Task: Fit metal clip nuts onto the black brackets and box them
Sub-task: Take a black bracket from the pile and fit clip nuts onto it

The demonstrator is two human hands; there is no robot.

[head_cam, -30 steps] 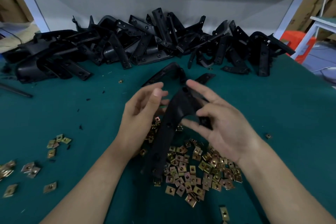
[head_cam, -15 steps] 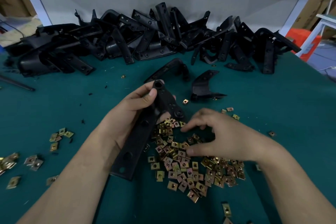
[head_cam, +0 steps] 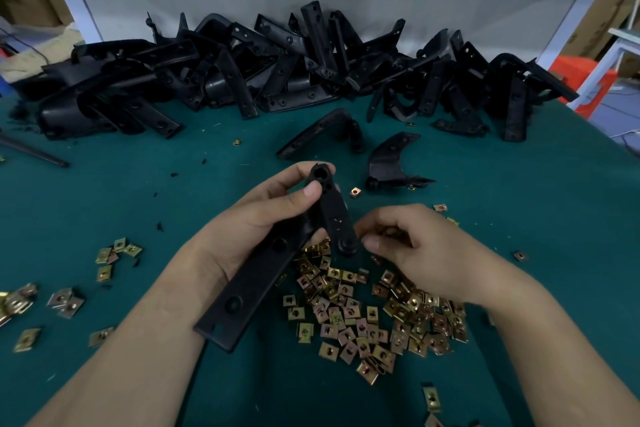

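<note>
My left hand (head_cam: pixel 249 222) grips a long black bracket (head_cam: pixel 249 288) by its bent upper end, holding it tilted above the green table. My right hand (head_cam: pixel 426 253) hovers just right of the bracket's lower round boss, fingers curled, pinching a small clip nut (head_cam: pixel 393 233) that is mostly hidden by the fingertips. Below both hands lies a heap of brass-coloured clip nuts (head_cam: pixel 363 315). A large pile of black brackets (head_cam: pixel 277 73) stretches along the back of the table.
Two loose brackets (head_cam: pixel 322 135) (head_cam: pixel 388 159) lie between the pile and my hands. Scattered clip nuts (head_cam: pixel 114 253) sit at the left and near the left edge (head_cam: pixel 20 302). The green mat (head_cam: pixel 536 218) covers the table. An orange object (head_cam: pixel 585 80) stands beyond the right edge.
My right hand let go of the bracket, dipped into the clip nut heap, then lifted toward the bracket's end. My left hand took over the bracket and turned it.
</note>
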